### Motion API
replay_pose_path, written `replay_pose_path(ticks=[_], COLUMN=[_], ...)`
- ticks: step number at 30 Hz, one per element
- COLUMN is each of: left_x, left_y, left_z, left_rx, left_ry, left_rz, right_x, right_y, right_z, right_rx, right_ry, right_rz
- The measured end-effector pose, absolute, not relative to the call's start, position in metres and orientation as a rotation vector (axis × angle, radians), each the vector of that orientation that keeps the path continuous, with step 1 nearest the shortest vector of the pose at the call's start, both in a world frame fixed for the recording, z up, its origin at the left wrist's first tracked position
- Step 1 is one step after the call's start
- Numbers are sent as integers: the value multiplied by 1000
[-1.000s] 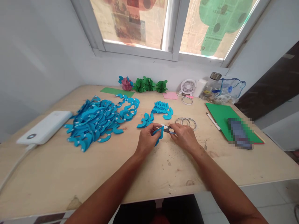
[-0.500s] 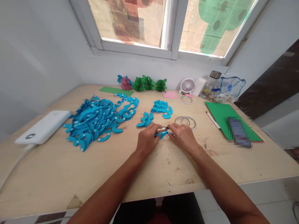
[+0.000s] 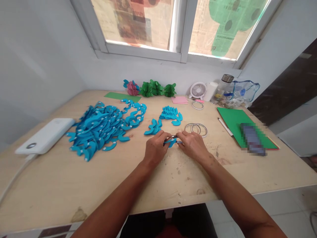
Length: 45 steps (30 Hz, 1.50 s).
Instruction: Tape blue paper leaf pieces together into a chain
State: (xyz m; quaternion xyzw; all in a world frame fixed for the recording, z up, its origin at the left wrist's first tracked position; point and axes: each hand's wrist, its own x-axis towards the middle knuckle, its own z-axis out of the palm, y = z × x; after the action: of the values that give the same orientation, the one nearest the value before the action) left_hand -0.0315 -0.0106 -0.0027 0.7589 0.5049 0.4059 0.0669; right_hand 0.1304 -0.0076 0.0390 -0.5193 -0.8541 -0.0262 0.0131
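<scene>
My left hand [image 3: 156,144] is closed on a small curved piece of blue paper [image 3: 170,142] above the wooden table. Fingertips of my right hand [image 3: 192,142] meet it from the other side, closed around a narrow tape roll [image 3: 179,142] that is mostly hidden. A white bit shows on the blue paper near my left fingertips. Just beyond my hands lie a short stack of blue arcs [image 3: 153,127] and a larger fanned row of arcs [image 3: 169,113]. Two thin tape rolls [image 3: 201,135] overlap behind my right hand.
A big heap of blue paper arcs [image 3: 96,127] covers the left, beside a white power bank [image 3: 46,135] with a cable. Folded green paper shapes [image 3: 156,88], a small fan [image 3: 198,90] and a bottle [image 3: 224,89] stand along the back. Green sheets [image 3: 235,120], a pen [image 3: 225,127] and a blurred-out dark object [image 3: 254,138] lie right.
The camera view shifts very slightly. Both hands stay in nearly the same place, and the blue paper between them tilts a little.
</scene>
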Motion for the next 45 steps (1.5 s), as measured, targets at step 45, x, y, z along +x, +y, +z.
replay_pose_path(ticks=[45], left_x=[-22], left_y=[-15], left_z=[15], left_rx=[776], left_ry=[813], left_rz=[1144], right_x=[181], right_y=[26], right_z=[20], right_rx=[-2057], right_ry=[-2042], right_rz=[-45])
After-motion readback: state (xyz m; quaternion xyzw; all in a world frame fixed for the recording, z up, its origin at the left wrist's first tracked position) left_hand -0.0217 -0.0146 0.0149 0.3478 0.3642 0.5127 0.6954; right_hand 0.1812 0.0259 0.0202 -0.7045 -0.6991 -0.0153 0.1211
